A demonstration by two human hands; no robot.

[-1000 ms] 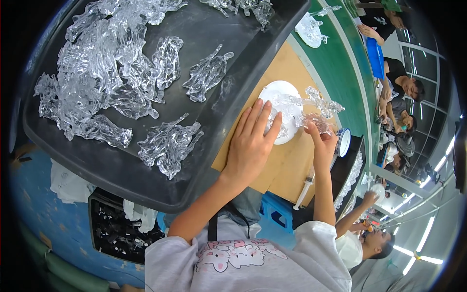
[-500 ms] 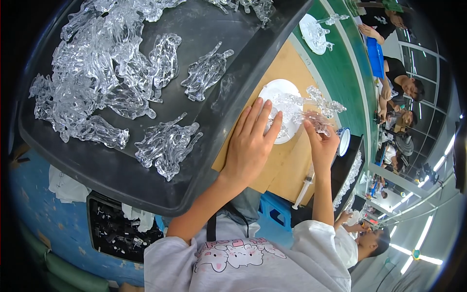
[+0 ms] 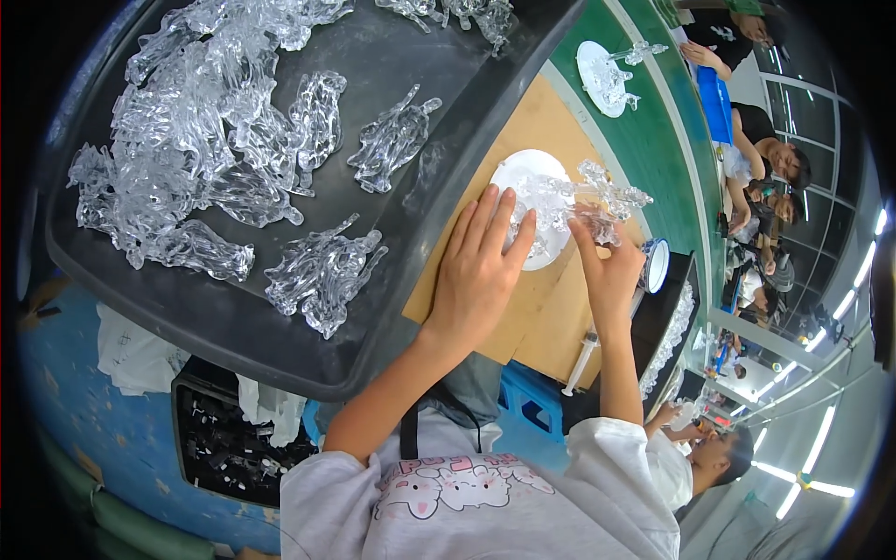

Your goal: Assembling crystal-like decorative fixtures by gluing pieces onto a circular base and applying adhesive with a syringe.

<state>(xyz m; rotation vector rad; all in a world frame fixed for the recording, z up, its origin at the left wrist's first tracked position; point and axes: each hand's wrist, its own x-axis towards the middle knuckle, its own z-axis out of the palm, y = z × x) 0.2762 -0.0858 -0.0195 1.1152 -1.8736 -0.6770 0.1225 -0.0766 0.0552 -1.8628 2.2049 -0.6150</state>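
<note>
My left hand [image 3: 481,271] lies flat, fingers spread, on a brown board [image 3: 551,317] with its fingertips on the rim of a round white disc [image 3: 519,171]. A clear plastic branched ornament [image 3: 583,201] stands on that disc. My right hand [image 3: 607,271] pinches the ornament's lower right part between thumb and fingers. Both forearms come up from the lower edge in grey sleeves.
A large black tray [image 3: 373,308] on the left holds several clear plastic pieces [image 3: 322,271]. A second white disc with a clear piece [image 3: 602,75] lies on the green table [image 3: 663,159]. A syringe [image 3: 581,359], a blue-rimmed dish [image 3: 656,264], a black parts bin [image 3: 219,443] and seated people [image 3: 775,168] are around.
My hands stay on the disc and ornament; the right fingers have shifted slightly along the clear piece. The view has barely moved.
</note>
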